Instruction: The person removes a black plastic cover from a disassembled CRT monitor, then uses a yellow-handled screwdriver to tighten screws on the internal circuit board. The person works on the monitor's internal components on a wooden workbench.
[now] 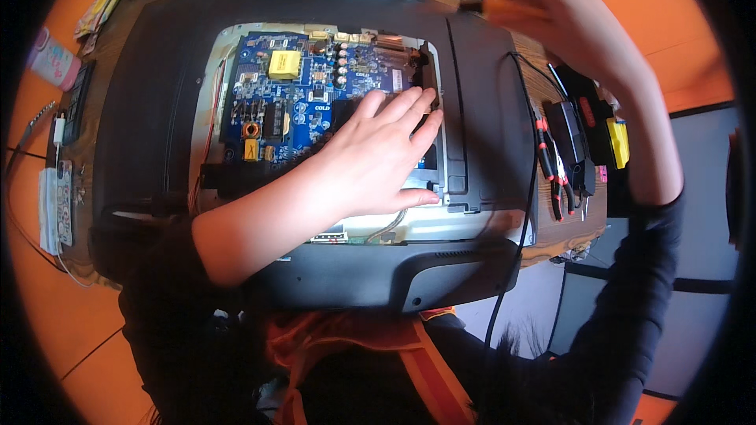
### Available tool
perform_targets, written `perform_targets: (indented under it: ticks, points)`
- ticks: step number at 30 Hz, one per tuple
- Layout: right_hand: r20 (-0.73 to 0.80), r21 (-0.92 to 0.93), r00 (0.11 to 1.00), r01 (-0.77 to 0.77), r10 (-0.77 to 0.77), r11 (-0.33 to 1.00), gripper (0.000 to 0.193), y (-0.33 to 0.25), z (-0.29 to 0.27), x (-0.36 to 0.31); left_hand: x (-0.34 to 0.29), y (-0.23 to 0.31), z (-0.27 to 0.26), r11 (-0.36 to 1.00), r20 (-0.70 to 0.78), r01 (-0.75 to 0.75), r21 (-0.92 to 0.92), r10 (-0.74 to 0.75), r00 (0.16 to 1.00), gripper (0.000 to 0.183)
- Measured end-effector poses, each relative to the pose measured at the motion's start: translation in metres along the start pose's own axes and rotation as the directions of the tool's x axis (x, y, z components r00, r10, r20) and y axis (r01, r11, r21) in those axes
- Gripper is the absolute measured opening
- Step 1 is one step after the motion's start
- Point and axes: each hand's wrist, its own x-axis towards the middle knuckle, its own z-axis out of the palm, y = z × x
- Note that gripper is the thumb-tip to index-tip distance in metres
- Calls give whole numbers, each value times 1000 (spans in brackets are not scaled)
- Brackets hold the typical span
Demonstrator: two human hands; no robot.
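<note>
A large black screen housing (488, 110), which looks like the back of a television, lies flat, its opening showing a blue circuit board (303, 98). My left hand (386, 142) rests over the lower right of the board with its fingers stretched out, holding nothing visible. It hides part of the board. Raised past the housing's far right corner, my right hand (559, 20) is closed around an orange-handled tool (512, 12). Motion blurs the tool's dark end, so its exact kind is unclear. Thin wires (216, 102) run along the opening's left side.
Red-and-black pliers (543, 149) and a black case (571, 138) lie right of the housing, near a yellow object (618, 142). A black cable (520, 244) crosses the housing's right side. At left are a power strip (64, 208) and a bottle (53, 59).
</note>
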Motion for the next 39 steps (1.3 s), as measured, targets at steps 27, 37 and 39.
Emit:
perform_targets:
  ticks: [27,37,39]
  points:
    - [-66,994,913,94,402,-49,28,-32,159,-72,-67,-34,-104,983,185,167,-74,-151,971,59]
    - [-84,996,914,62,398,69,38,-32,157,-73,-65,-20,-71,990,168,139,12,-139,976,43]
    - [-84,995,913,58,399,78,38,-33,156,-73,-66,-20,-72,991,159,133,10,-133,978,41]
